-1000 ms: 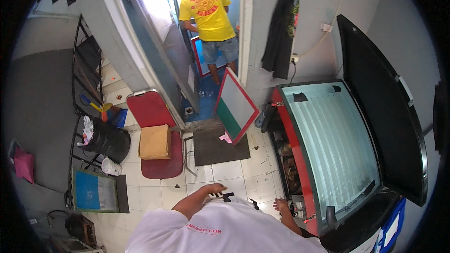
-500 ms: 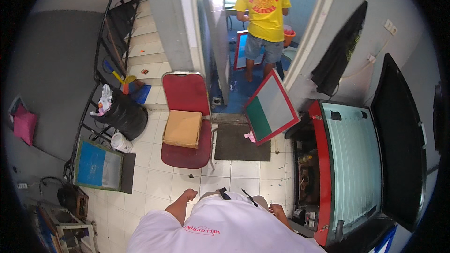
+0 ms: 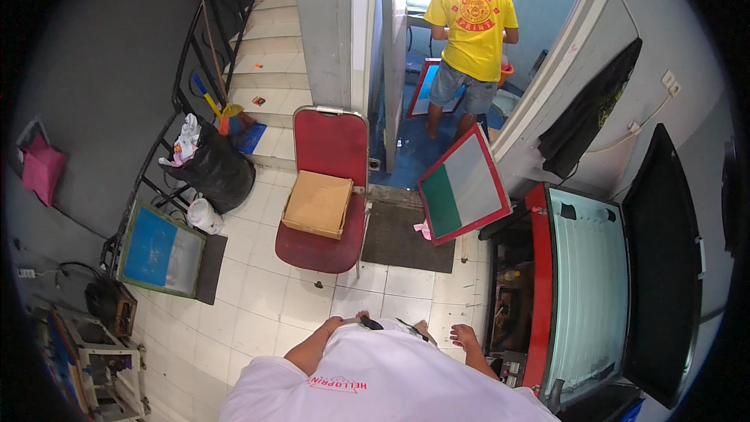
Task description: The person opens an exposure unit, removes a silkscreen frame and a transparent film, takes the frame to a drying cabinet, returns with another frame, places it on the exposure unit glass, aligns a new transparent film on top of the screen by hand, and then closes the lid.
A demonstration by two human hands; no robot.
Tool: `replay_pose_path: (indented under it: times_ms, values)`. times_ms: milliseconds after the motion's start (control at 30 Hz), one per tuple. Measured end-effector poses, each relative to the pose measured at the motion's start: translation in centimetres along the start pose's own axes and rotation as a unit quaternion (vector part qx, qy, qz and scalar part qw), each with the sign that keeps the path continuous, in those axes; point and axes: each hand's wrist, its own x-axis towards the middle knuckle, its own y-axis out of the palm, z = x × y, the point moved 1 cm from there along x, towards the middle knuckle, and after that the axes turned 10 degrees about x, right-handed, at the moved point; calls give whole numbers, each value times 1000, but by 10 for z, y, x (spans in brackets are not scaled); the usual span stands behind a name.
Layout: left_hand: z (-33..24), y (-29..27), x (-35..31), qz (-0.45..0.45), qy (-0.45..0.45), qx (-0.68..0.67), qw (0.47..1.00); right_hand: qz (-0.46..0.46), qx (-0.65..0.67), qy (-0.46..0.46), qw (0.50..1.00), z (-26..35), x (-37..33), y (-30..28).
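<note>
Beside the left edge of the red cabinet (image 3: 541,289), here's the right hand (image 3: 464,336), fingers bent and loosely spread in the air! Over at the waist, the left hand (image 3: 334,323) sits close against the smooth white shirt (image 3: 391,379), its fingertips hard to make out, so I can't tell its grip. The cabinet's glass top (image 3: 590,289) looks ribbed, black tape (image 3: 568,212) near its far edge, the black lid (image 3: 668,266) tilted up along the right. Shadow blurs the cabinet's lower shelf. On the padded chair (image 3: 319,258), a cardboard box (image 3: 316,203) lies toward the seat's back edge; a red-framed screen (image 3: 465,184) hides the rough mat's (image 3: 394,238) far right corner.
</note>
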Motion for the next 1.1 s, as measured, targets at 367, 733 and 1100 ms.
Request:
replay_pose_path:
  times_ms: [367, 733, 1100]
  values:
    - [-11, -54, -9, -47, -50, -113, 991, -8, 1, 22, 1000, -32, -10, 7]
    - [34, -25, 7, 0, -4, -73, 997, -6, 51, 32, 998, -64, -5, 7]
    - [3, -38, -2, 80, -35, -85, 992, -45, 34, 36, 998, -96, -37, 4]
